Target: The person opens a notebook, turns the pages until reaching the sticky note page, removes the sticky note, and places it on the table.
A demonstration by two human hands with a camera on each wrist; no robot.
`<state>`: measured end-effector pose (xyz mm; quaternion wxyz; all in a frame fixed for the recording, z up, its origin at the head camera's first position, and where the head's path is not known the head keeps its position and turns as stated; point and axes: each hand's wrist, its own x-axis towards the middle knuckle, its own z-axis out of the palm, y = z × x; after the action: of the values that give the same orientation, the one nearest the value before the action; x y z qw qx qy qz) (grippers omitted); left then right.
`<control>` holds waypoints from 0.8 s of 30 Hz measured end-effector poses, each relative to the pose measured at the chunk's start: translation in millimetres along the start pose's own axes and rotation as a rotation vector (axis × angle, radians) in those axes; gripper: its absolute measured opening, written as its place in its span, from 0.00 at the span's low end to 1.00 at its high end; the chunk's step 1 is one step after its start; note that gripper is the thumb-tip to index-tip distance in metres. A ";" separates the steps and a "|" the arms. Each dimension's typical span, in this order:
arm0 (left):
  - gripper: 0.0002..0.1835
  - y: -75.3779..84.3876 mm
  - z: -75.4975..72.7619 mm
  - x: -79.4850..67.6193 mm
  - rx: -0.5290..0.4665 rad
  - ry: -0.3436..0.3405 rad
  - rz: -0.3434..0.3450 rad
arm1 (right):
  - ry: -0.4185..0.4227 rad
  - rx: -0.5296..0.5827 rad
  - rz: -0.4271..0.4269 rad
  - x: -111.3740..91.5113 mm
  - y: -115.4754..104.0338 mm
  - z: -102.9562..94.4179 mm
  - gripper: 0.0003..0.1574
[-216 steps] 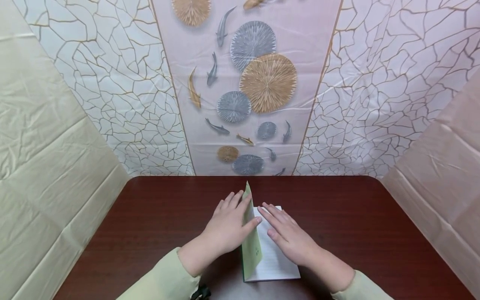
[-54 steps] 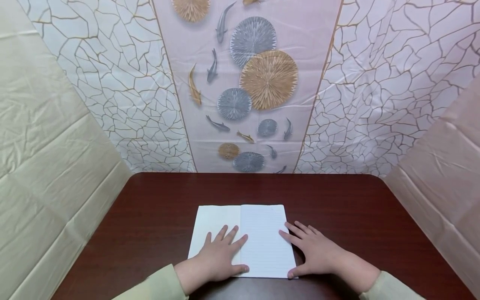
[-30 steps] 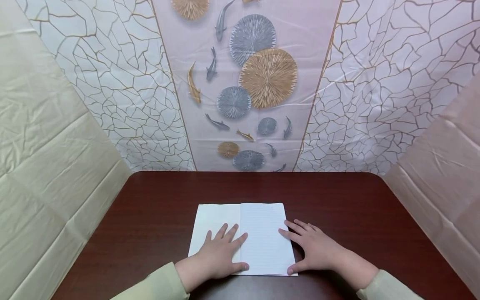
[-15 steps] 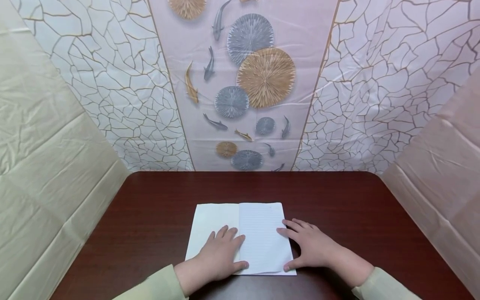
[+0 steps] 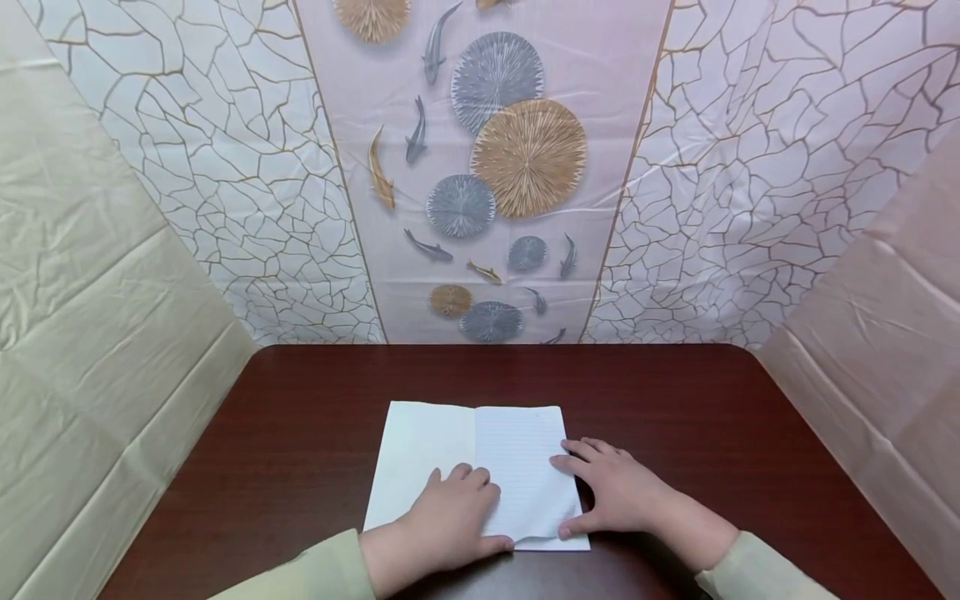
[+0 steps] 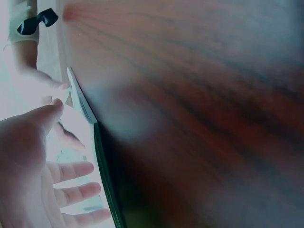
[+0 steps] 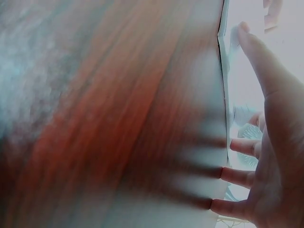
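Observation:
An opened notebook (image 5: 420, 442) lies on the table, with a plain left page and a lined right page (image 5: 517, 454). Across its lower middle rests my left hand (image 5: 453, 517), fingers slightly bent, thumb at the bottom edge of the lined page. That page bulges up a little near its lower edge. My right hand (image 5: 622, 492) touches the right margin with spread fingers and thumb. In the left wrist view, my left hand (image 6: 26, 156) has its fingers extended beside the dark green cover edge (image 6: 102, 166). The right wrist view shows my right hand (image 7: 280, 142) along the page edge.
The dark red-brown table (image 5: 300, 450) extends around the notebook. A patterned cloth (image 5: 487, 250) hangs behind it, and beige cloth walls (image 5: 112, 333) stand at both sides. A black object (image 6: 38, 21) sits on the right sleeve.
The green cover was swung over to the left and the notebook now lies flat. Lately my left hand slid slightly right and nearer, its fingers bending, and the lined page's lower edge rose.

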<state>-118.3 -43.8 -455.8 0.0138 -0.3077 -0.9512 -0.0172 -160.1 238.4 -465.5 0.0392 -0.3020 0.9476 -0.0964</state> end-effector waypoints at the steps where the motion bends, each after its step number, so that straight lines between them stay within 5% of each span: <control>1: 0.31 1.1 0.5 0.7 0.009 0.004 0.010 | -0.002 -0.002 0.005 0.3 -0.1 0.3 0.63; 24: 0.19 23.0 -9.7 21.0 0.214 0.087 0.246 | 0.008 -0.017 0.008 1.0 -0.5 0.9 0.61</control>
<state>-121.7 -13.3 -444.7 0.0896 -0.4174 -0.9014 0.0729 -160.5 237.3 -466.3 0.0334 -0.2981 0.9498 -0.0893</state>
